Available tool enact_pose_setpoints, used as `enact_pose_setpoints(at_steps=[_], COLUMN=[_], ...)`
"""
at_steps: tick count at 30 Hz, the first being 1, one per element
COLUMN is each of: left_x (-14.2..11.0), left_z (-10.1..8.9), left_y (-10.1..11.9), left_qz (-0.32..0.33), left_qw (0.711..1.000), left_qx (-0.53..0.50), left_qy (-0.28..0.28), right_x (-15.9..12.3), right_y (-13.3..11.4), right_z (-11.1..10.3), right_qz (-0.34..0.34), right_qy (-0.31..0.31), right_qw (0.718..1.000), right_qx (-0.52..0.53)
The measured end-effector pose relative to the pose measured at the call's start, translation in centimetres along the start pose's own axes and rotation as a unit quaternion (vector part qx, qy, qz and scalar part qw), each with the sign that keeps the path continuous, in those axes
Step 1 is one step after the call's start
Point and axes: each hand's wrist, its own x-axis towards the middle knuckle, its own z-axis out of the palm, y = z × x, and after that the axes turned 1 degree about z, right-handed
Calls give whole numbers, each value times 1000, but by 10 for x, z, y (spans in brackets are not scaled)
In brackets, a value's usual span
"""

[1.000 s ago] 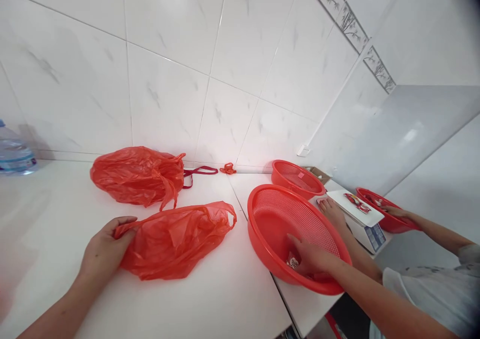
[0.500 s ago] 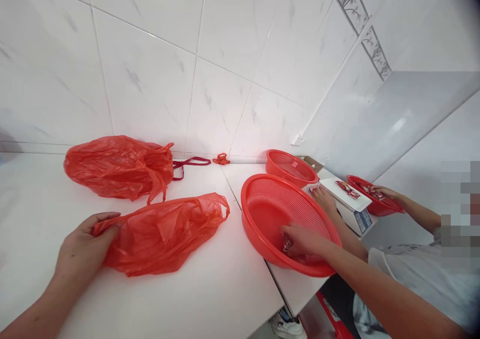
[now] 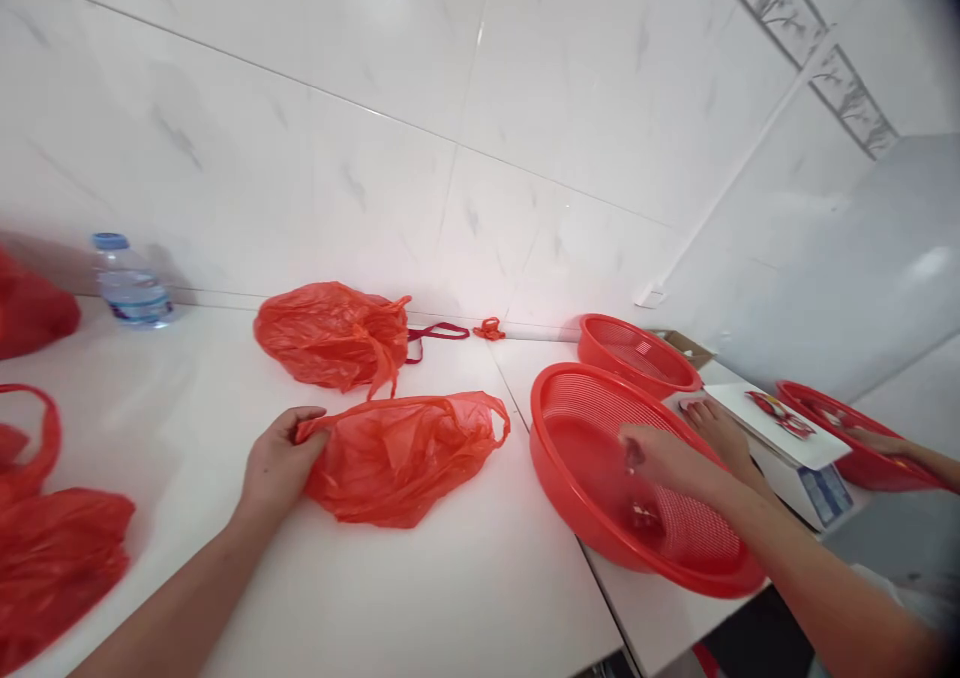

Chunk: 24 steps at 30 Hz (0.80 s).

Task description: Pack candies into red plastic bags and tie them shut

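Observation:
My left hand (image 3: pixel 281 458) pinches the rim of a red plastic bag (image 3: pixel 405 463), whose mouth gapes and whose handle loop points right. Over the red colander basket (image 3: pixel 544 428), my right hand (image 3: pixel 660 455) is closed on a small wrapped packet (image 3: pixel 634 455), slightly blurred. Deeper in that basket lie more dark red packets (image 3: pixel 646 520), too smeared to make out singly. Behind the held bag rests a fuller red bag (image 3: pixel 330 333) with a dark red strap (image 3: pixel 442 331) beside it.
A water bottle (image 3: pixel 133 283) stands by the wall, with red bags (image 3: pixel 60 558) at left. A second red basket (image 3: pixel 637 353) stands behind mine. Right of it, a co-worker's hand (image 3: pixel 709 423) rests beside a scale (image 3: pixel 780 428) bearing packets; another reaches into a far basket (image 3: pixel 795 395).
The view has swung left, bringing the bottle and the left-hand bags into sight. My right hand has lifted slightly inside the basket with the packet. My left hand still holds the bag.

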Motion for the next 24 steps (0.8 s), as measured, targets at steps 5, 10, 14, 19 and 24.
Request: enact_pose_setpoints(at_steps=[5,10,14,19,24], left_x=[-3,-4,-3,-3,-1], left_z=[1,2,1,-3,-4], left_y=[3,-2,-4,-3,-4], left_qz=[21,32,41,68,69], left_qw=[998,997,995,995,995], left_qx=[-50,-69,-80,-72,-66], left_qy=[-13,-29,-43,-33,-28], right_x=[20,27,43,62,39], right_y=[-66,-180,-246,-270,-244], right_z=[-32,-24,21,55,13], right_qz=[-49,-171,-279,-290,-256], right_qy=[141,92,42,3,20], right_qw=[989,981,959,955,966], right_qx=[11,6,-33,-57,38])
